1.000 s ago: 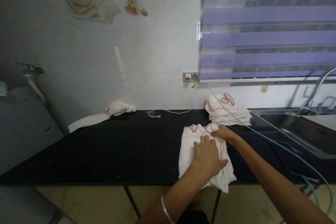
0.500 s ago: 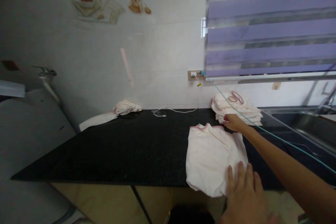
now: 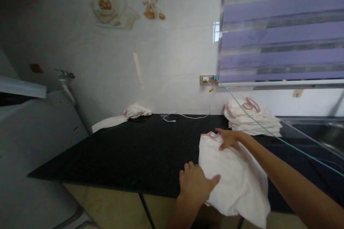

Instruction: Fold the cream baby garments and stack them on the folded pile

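A white garment with pink trim (image 3: 236, 175) lies on the black countertop (image 3: 129, 150), its near end hanging over the front edge. My left hand (image 3: 195, 183) rests at the garment's near left corner, thumb on the cloth. My right hand (image 3: 228, 138) presses flat on its far end near the pink neckline. A stack of folded white and pink clothes (image 3: 251, 116) sits just behind the right hand by the wall.
A crumpled white cloth (image 3: 122, 116) lies at the counter's back left. A white cable (image 3: 185, 116) and a teal cable (image 3: 282, 140) run from the wall socket (image 3: 208, 79). A steel sink (image 3: 319, 132) is at the right. Purple blinds (image 3: 282, 28) hang above.
My left hand moved from the garment's near right side to its near left corner. My right hand came back from the folded stack onto the garment's far end. The view shifted left.
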The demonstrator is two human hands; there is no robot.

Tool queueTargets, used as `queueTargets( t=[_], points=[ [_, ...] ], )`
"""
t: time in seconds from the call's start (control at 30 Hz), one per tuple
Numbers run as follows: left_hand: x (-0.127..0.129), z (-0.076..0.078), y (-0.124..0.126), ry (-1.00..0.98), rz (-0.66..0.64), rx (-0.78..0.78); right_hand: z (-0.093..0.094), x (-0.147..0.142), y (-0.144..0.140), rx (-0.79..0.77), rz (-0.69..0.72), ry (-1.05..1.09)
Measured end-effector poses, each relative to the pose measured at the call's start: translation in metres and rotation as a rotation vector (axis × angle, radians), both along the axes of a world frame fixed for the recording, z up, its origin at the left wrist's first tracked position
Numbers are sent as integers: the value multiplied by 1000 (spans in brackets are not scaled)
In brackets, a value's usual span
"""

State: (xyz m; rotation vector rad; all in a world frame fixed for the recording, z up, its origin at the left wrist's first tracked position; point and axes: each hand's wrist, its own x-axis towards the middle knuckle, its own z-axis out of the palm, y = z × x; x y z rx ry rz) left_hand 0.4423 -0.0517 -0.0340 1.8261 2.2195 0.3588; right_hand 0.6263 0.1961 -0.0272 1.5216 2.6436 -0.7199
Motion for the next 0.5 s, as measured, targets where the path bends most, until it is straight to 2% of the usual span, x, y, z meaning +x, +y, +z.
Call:
queueTargets(
  t=[0.07,0.13,0.23,0.3,0.37,0.43,0.5],
  points=[
    [13,-11,1,-38,-75,46,3,-5,-1,-37,-30,-41],
    [14,-17,7,-182,-182,94,4,-5,-4,-43,-50,-38],
    [-8,-17,27,-661,-299,127,7,5,-14,-32,-78,13],
    [-30,-15,43,-1059,-258,130,7,15,-25,-13,-91,67],
    [-49,-13,60,-1371,-136,136,6,26,-36,2,-121,156],
    [-63,-13,76,-1570,-61,134,2,38,-46,6,-190,329],
    [-69,-14,94,-1685,-80,89,-6,48,-52,29,-287,546]
  ],
)
